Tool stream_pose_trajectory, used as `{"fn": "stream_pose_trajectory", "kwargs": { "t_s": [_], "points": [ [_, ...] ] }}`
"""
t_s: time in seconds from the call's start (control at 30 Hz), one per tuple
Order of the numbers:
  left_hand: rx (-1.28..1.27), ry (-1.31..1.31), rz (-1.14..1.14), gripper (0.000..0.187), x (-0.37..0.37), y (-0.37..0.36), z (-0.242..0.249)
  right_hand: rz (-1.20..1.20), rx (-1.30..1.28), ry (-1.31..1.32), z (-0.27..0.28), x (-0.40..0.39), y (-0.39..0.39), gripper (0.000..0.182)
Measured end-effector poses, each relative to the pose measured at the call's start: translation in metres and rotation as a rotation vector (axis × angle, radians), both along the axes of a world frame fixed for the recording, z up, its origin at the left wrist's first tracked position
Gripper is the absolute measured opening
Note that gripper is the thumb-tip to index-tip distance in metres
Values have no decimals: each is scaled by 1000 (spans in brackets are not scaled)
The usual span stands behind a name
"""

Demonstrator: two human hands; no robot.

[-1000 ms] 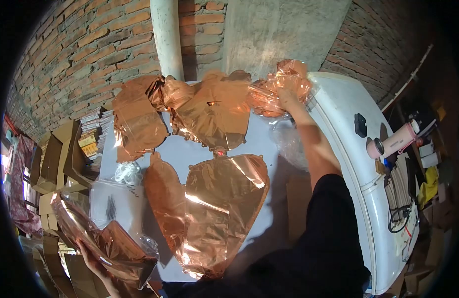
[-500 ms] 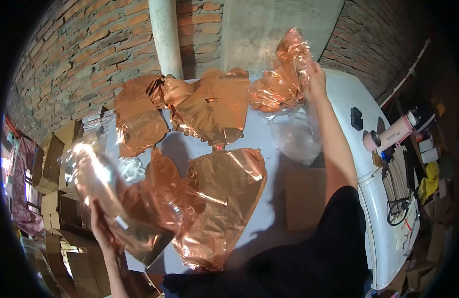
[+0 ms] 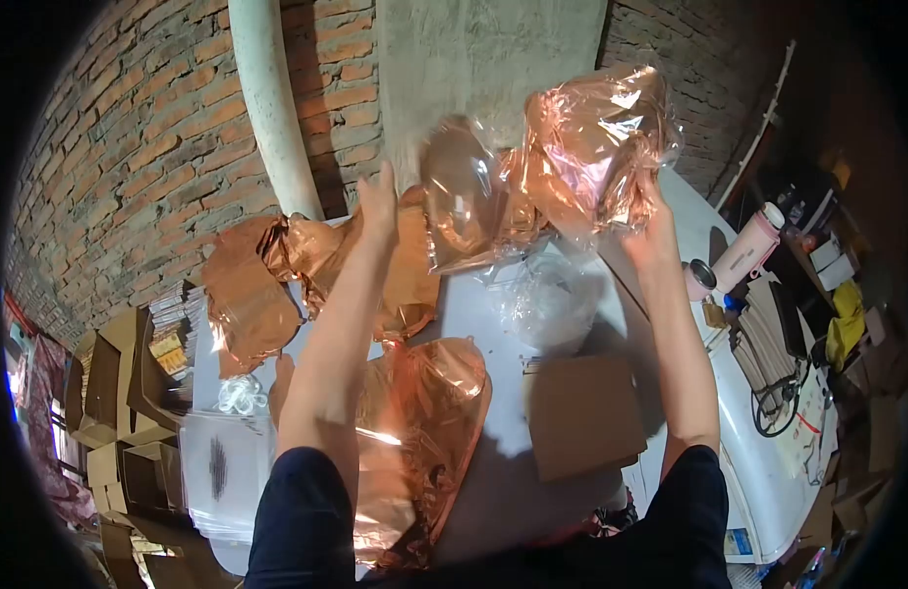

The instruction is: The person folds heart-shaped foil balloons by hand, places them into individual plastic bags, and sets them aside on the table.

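My right hand (image 3: 650, 224) grips a clear-wrapped copper foil balloon (image 3: 591, 147), crumpled and shiny, held up at the back right. My left hand (image 3: 378, 204) is raised with its fingers apart and nothing in them. Just to its right, a second clear-wrapped foil balloon (image 3: 464, 196) stands blurred over the back of the table, apart from the hand. A large flat copper foil balloon (image 3: 434, 393) lies in front of me, partly behind my left arm. More copper foil (image 3: 247, 294) spreads along the back left.
Crumpled clear plastic (image 3: 550, 299) and a brown cardboard piece (image 3: 586, 412) lie on the table's right part. At left are a stack of clear bags (image 3: 223, 471), a white string bundle (image 3: 242, 394) and open cartons (image 3: 130, 393). A pink flask (image 3: 748, 250) is at right.
My left hand has swung from the lower left to the back and released the wrapped foil balloon. My right hand still holds its foil, now turned broadside. The view has shifted right.
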State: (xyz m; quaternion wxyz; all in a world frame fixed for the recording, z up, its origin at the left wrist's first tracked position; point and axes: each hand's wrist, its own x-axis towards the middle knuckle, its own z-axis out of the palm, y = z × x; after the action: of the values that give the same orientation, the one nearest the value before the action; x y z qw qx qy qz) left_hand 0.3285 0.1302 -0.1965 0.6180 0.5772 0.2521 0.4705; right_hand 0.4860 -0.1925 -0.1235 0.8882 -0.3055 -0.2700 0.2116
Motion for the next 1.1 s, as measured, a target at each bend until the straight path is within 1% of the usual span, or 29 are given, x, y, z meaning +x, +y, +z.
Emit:
{"fn": "stream_pose_trajectory", "kwargs": {
  "t_s": [0.03, 0.1, 0.17, 0.23, 0.3, 0.33, 0.37, 0.4, 0.43, 0.47, 0.5, 0.57, 0.6, 0.63, 0.67, 0.7, 0.77, 0.8, 0.83, 0.87, 0.9, 0.93, 0.97, 1.0, 1.03, 1.07, 1.1],
  "points": [
    [95, -22, 41, 69, 24, 25, -30, 30, 29, 7, -4, 0, -2, 38],
    [117, 69, -264, 73, -21, -39, -26, 64, 6, -38, -7, -11, -3, 38],
    [-312, 76, -718, 83, -58, -76, -20, 132, 4, -127, -18, -22, 4, 36],
    [-412, 26, -803, 86, -93, -105, -8, 207, -91, -281, -20, -50, 13, 33],
    [-499, -125, -889, 86, -136, -129, 26, 282, -182, -439, -22, -83, 17, 30],
    [-541, -205, -928, 86, -154, -136, 34, 255, -325, -651, -31, -95, 22, 31],
    [-546, -330, -1060, 85, -173, -133, 33, 264, -460, -597, -31, -130, 24, 32],
    [-542, -455, -1190, 85, -194, -127, 34, 269, -492, -1044, -26, -156, 21, 35],
    [-534, -581, -1317, 85, -215, -124, 34, 174, -425, -1536, -21, -181, 19, 39],
    [-620, -474, -885, 86, -235, -128, 27, 73, -242, -1882, -16, -207, 16, 44],
    [-571, -327, -693, 75, -260, -142, 27, -218, -204, -2077, -32, -229, 17, 51],
    [-470, -34, -320, 54, -306, -170, 33, -233, -226, -2219, -26, -262, 5, 56],
    [-571, -97, -451, 43, -324, -157, 7, -125, -256, -2154, -26, -277, -1, 56],
    [-589, -47, -404, 38, -340, -147, -20, -17, -288, -2089, -27, -289, -8, 57],
    [-567, -41, -305, 35, -354, -164, -9, 84, -319, -2028, -27, -298, -13, 57],
    [-544, -37, -208, 33, -367, -183, 1, 2, -327, -1960, -25, -305, -19, 57],
    [-616, 27, -178, 33, -397, -190, -12, -150, -346, -1822, -25, -310, -29, 58],
    [-656, 63, -167, 34, -413, -192, -22, -274, -408, -1643, -38, -312, -26, 57],
    [-673, -57, -226, 36, -429, -186, -51, -376, -452, -1447, -52, -313, -23, 57],
    [-685, -180, -287, 39, -444, -174, -94, -266, -379, -1149, -57, -326, -18, 53],
    [-692, -304, -350, 41, -451, -175, -99, -172, -374, -1015, -67, -330, -11, 50],
    [-724, -373, -535, 46, -468, -180, -101, -89, -362, -873, -78, -334, -4, 46],
    [-739, -369, -537, 48, -481, -188, -103, -10, -420, -890, -94, -329, 1, 42],
    [-712, -419, -557, 47, -489, -193, -110, 70, -479, -905, -102, -332, 3, 38],
    [-683, -470, -573, 47, -497, -196, -119, 193, -471, -725, -108, -341, 0, 35],
    [-767, -500, -446, 49, -503, -200, -131, 314, -459, -545, -110, -358, -3, 31],
    [-846, -532, -315, 50, -505, -207, -131, 432, -443, -365, -110, -374, -3, 27]
  ]
}}
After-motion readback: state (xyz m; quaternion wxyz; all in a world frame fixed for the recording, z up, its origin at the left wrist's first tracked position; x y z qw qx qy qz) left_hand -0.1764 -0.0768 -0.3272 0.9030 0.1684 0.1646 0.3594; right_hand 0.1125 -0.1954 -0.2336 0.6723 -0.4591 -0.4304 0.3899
